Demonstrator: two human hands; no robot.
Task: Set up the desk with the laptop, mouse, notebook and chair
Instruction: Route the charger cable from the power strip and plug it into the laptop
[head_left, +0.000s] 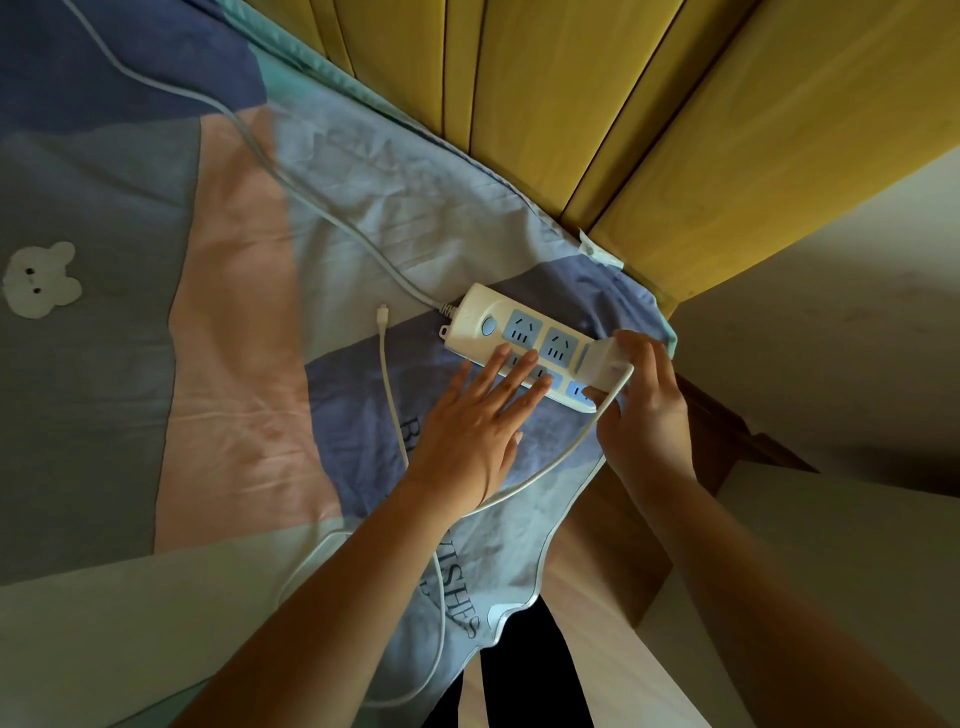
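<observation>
A white power strip (483, 317) with blue sockets lies on the bed near its right corner. My left hand (480, 415) rests flat on the strip's near edge, fingers spread over the sockets. My right hand (644, 405) grips a white charger plug (605, 358) at the strip's right end, standing in or just above a socket. A white charger cable (550, 467) runs from the plug back toward me. No laptop, mouse, notebook or chair is in view.
The bed sheet (234, 312) has blue, pink and grey patches and a white bear print (39, 280). The strip's thick cord (291, 176) runs to the far left. A loose cable end (383, 312) lies left of the strip. The yellow wooden headboard (597, 130) stands behind.
</observation>
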